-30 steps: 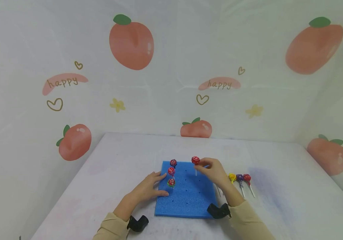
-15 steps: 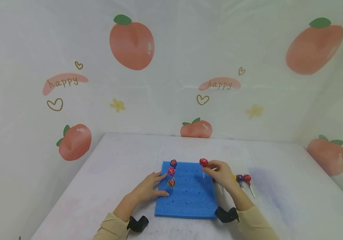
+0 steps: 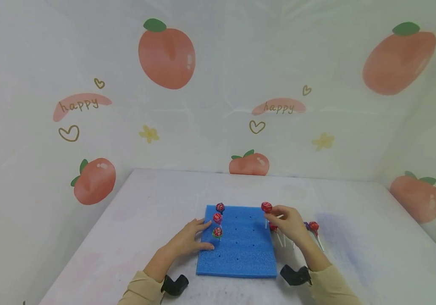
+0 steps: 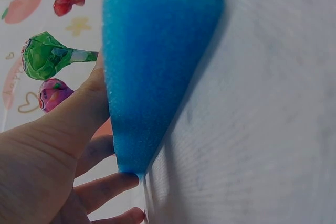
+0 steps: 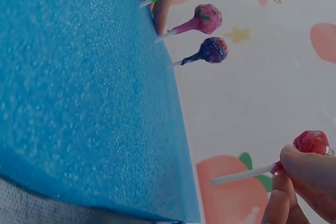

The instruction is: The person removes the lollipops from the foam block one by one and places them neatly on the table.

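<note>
A blue foam board point(image 3: 237, 254) with small holes lies flat on the table. Three lollipops stand upright in its left column: a dark one point(image 3: 220, 207) at the back, a pink one point(image 3: 217, 218), and a green-wrapped one point(image 3: 217, 232) in front. My left hand point(image 3: 187, 239) rests against the board's left edge, thumb on top and fingers fairly straight. Between thumb and fingertips, my right hand point(image 3: 288, 222) pinches a red lollipop point(image 3: 266, 207) just under its candy. Its white stick point(image 5: 239, 176) points down, with the tip free of the board in the right wrist view.
More lollipops lie on the table right of the board, partly hidden by my right hand; a red one point(image 3: 314, 226) and a purple one point(image 3: 306, 225) show. A printed cloth backdrop point(image 3: 202, 140) rises behind the table.
My right hand has moved right with the red lollipop, from over the board's back part to near its right edge. The left hand stays in place.
</note>
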### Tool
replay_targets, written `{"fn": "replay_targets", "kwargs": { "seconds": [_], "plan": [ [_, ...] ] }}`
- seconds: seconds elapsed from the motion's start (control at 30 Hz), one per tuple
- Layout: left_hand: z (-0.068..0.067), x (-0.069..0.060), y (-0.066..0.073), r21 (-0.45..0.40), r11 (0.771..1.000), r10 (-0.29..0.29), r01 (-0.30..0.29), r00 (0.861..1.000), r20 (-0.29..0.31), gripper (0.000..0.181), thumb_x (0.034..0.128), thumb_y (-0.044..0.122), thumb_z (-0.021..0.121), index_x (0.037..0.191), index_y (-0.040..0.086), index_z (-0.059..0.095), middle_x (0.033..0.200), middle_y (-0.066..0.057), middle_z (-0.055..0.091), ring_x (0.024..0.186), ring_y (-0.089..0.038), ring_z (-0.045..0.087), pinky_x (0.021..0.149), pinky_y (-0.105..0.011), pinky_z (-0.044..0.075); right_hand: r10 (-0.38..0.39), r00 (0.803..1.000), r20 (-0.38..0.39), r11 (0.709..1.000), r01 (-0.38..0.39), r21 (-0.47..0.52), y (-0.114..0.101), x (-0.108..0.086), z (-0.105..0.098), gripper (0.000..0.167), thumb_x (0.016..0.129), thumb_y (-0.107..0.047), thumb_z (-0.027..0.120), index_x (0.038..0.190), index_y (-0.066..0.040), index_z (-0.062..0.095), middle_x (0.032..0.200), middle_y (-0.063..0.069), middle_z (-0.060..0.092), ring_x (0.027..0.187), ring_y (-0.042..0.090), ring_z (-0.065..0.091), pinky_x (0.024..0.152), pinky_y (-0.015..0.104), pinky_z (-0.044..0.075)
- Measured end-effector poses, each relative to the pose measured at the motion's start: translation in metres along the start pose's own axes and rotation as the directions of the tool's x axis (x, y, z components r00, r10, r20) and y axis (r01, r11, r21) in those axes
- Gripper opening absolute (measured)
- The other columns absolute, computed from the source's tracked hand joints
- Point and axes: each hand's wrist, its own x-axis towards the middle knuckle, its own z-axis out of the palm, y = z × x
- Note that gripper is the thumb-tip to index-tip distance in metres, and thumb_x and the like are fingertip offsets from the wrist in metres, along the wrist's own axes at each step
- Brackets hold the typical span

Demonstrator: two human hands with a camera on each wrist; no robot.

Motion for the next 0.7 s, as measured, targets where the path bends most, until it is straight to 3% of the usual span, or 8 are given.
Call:
{"fn": "replay_targets", "kwargs": {
  "seconds": [0.27, 0.7],
  "plan": [
    [-0.001, -0.001, 0.001, 0.0, 1.0, 0.002, -0.002, 1.0, -0.002, 0.075, 0.0778, 0.041, 0.072, 0.14, 0.009, 0.043, 0.147, -0.021, 0.036, 0.139, -0.046, 0.023, 0.109, -0.062, 0.025, 0.066, 0.998, 0.002, 0.998, -0.066, -0.012, 0.004, -0.001, -0.003, 0.027, 0.086, -0.026, 0.067, 0.103, -0.005, 0.068, 0.1, 0.014, 0.069, 0.081, 0.016, 0.061, 0.065, 0.028, 0.056],
    [-0.002, -0.002, 0.002, -0.004, 1.0, -0.007, 0.007, 1.0, 0.002, 0.076, 0.0783, 0.042, 0.072, 0.14, 0.009, 0.043, 0.148, -0.02, 0.035, 0.14, -0.045, 0.023, 0.11, -0.061, 0.024, 0.092, 0.996, -0.003, 0.995, -0.092, -0.049, 0.014, -0.003, -0.013, 0.03, 0.087, -0.027, 0.065, 0.107, -0.004, 0.067, 0.105, 0.015, 0.068, 0.089, 0.021, 0.061, 0.07, 0.029, 0.055]
  ]
}}
